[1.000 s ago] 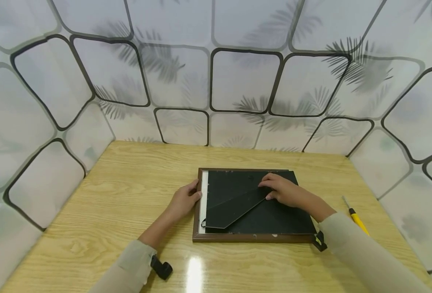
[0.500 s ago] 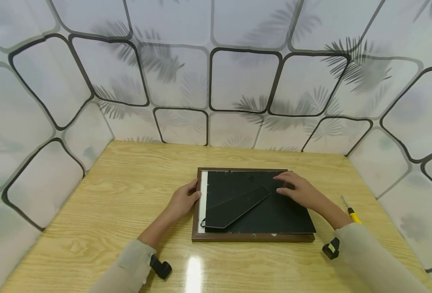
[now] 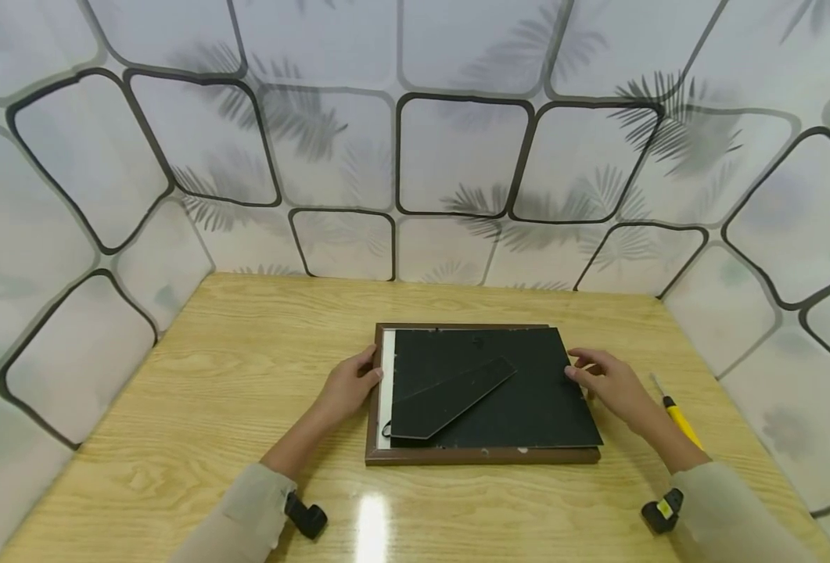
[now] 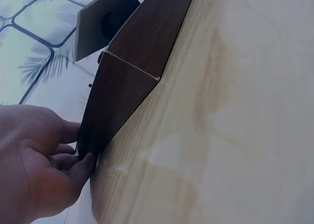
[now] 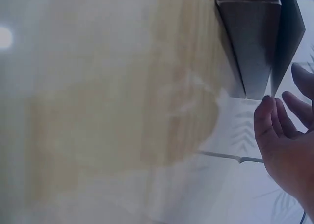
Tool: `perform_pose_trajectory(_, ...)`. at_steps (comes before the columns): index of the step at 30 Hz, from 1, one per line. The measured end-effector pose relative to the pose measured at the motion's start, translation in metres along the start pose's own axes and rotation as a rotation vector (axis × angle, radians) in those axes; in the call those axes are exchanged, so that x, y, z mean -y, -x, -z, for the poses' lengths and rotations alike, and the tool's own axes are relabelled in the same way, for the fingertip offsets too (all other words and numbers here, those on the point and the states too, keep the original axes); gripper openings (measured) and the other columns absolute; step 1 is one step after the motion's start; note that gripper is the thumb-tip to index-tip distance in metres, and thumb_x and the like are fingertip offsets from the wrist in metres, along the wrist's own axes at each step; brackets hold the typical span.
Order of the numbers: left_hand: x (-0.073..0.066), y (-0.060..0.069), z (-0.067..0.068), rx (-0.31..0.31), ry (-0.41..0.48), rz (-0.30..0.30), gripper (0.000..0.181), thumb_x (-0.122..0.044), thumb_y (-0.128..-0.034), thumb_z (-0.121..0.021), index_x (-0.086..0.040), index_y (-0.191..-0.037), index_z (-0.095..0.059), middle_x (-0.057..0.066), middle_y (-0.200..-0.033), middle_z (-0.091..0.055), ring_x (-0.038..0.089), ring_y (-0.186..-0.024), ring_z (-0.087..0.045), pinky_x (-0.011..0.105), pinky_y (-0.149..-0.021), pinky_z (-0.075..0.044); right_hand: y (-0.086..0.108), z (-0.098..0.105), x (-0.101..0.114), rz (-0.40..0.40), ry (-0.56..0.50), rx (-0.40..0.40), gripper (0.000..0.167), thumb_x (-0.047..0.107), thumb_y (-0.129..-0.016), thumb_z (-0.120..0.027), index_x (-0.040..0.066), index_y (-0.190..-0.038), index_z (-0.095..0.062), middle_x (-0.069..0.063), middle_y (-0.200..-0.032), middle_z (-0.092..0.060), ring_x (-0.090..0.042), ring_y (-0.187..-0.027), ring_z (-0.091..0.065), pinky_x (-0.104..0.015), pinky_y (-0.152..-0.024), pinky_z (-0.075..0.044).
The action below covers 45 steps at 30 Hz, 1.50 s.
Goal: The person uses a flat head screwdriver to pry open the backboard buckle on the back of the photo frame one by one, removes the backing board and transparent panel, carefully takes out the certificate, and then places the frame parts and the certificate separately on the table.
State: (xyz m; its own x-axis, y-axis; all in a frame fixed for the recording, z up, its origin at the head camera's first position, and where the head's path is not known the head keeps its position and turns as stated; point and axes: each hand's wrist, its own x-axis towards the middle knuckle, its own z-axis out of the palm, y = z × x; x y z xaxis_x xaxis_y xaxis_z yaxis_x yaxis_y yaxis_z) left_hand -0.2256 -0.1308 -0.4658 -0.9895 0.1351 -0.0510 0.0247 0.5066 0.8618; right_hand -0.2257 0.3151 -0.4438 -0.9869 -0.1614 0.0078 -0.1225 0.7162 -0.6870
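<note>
A brown picture frame lies face down on the wooden table. Its black backing board, with a black easel stand on it, sits shifted to the right. A white strip shows along the left, and the board's right edge juts past the frame. My left hand holds the frame's left edge between thumb and fingers; the left wrist view shows this hand at the frame's far end. My right hand is at the board's right edge, fingers loosely bent; whether they touch it, I cannot tell.
A yellow-handled screwdriver lies on the table to the right of my right hand. Patterned white panels rise behind the table and on both sides.
My right hand has let go of the easel stand's upper end and moved right to the backing board's right edge. My left hand stays on the frame.
</note>
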Motion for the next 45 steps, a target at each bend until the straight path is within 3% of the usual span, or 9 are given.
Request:
perform_pose_trajectory(3,0.001,0.0,0.0,-0.001,0.004,0.004,0.058,-0.02,-0.1041,-0.057,-0.005,-0.156,-0.036,0.018,-0.158,-0.039,0.036,-0.148,-0.034,0.052,-0.119,-0.03,0.003,-0.003,0.001,-0.062,-0.088,0.038,0.063,0.04,-0.1,-0.062,0.002,-0.149,-0.046,-0.02,-0.121,-0.056,-0.021,-0.078,-0.06,-0.031,-0.064,-0.055)
perform_pose_trajectory(10,0.002,0.0,0.0,-0.003,-0.002,-0.008,0.058,-0.019,-0.104,-0.056,-0.003,-0.156,-0.036,0.019,-0.158,-0.039,0.037,-0.148,-0.034,0.053,-0.119,-0.031,0.006,-0.007,0.004,-0.097,-0.224,0.081,0.065,0.032,-0.1,-0.064,0.002,-0.152,-0.04,-0.022,-0.121,-0.054,-0.015,-0.083,-0.059,-0.03,-0.066,-0.054)
perform_pose_trajectory(19,0.002,0.0,0.0,0.006,0.01,-0.01,0.058,-0.018,-0.104,-0.056,-0.002,-0.156,-0.035,0.02,-0.158,-0.039,0.037,-0.147,-0.034,0.053,-0.118,-0.032,0.006,-0.004,0.001,-0.122,-0.27,0.088,0.064,0.032,-0.1,-0.064,0.004,-0.153,-0.04,-0.021,-0.123,-0.05,-0.013,-0.083,-0.059,-0.029,-0.069,-0.055)
perform_pose_trajectory(24,0.001,0.0,0.0,0.005,0.012,-0.01,0.058,-0.018,-0.1041,-0.056,-0.002,-0.156,-0.035,0.02,-0.158,-0.039,0.037,-0.148,-0.034,0.052,-0.119,-0.032,0.007,-0.001,0.003,-0.128,-0.327,0.095,0.066,0.032,-0.1,-0.065,0.003,-0.153,-0.04,-0.026,-0.137,-0.045,-0.006,-0.09,-0.061,-0.025,-0.074,-0.056)
perform_pose_trajectory(30,0.001,0.0,-0.001,0.001,0.005,-0.012,0.058,-0.018,-0.1039,-0.056,-0.002,-0.155,-0.036,0.02,-0.157,-0.04,0.037,-0.147,-0.035,0.052,-0.118,-0.033,0.007,-0.001,0.007,-0.13,-0.37,0.107,0.064,0.03,-0.098,-0.067,0.005,-0.152,-0.044,-0.02,-0.115,-0.054,-0.011,-0.072,-0.052,-0.029,-0.062,-0.05)
perform_pose_trajectory(33,0.001,0.0,-0.001,0.001,0.004,-0.014,0.058,-0.018,-0.1039,-0.056,-0.002,-0.155,-0.036,0.02,-0.157,-0.04,0.036,-0.146,-0.036,0.052,-0.117,-0.034,0.008,-0.002,0.007,-0.141,-0.386,0.115,0.066,0.032,-0.099,-0.066,0.006,-0.154,-0.042,-0.025,-0.133,-0.052,-0.001,-0.083,-0.058,-0.023,-0.072,-0.054)
perform_pose_trajectory(37,0.001,0.0,-0.001,0.002,0.009,-0.014,0.058,-0.018,-0.1039,-0.056,-0.002,-0.155,-0.035,0.02,-0.157,-0.04,0.036,-0.147,-0.036,0.052,-0.117,-0.034,0.008,-0.003,0.006,-0.153,-0.406,0.119,0.068,0.034,-0.099,-0.065,0.006,-0.155,-0.039,-0.026,-0.16,-0.029,0.008,-0.105,-0.058,-0.017,-0.089,-0.052)
perform_pose_trajectory(45,0.001,0.0,-0.001,0.0,0.007,-0.008,0.058,-0.018,-0.1042,-0.056,-0.002,-0.155,-0.035,0.02,-0.158,-0.039,0.036,-0.148,-0.034,0.052,-0.119,-0.032,0.006,-0.005,0.014,-0.208,-0.604,0.096,0.07,0.026,-0.099,-0.066,0.004,-0.157,-0.033,-0.023,-0.166,-0.019,0.009,-0.104,-0.06,-0.018,-0.087,-0.054)
